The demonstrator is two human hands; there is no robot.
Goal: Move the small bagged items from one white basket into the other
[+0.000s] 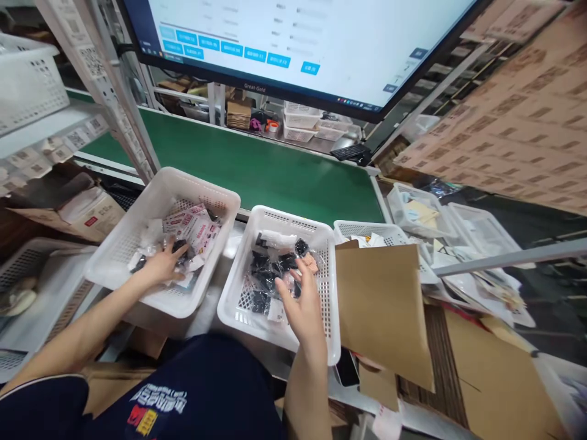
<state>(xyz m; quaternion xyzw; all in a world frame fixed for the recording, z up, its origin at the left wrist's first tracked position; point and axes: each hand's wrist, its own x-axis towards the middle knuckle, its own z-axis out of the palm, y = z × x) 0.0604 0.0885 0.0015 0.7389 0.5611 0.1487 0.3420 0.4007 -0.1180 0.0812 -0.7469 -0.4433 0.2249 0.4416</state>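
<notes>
My left hand (164, 264) reaches into the left white basket (137, 226), its fingers curled over small clear packets with black items; pink-and-white printed packets (195, 227) lie just beyond it. My right hand (300, 302) hovers inside the middle white basket (326, 293), fingers spread above clear bags of black parts (270, 269). Nothing shows in its grasp.
A green conveyor belt (257, 168) runs behind the baskets under a large monitor (298, 43). A brown cardboard envelope (383, 305) leans to the right, over more white baskets (389, 232) and papers. Shelving with labels and another basket (27, 79) stand at left.
</notes>
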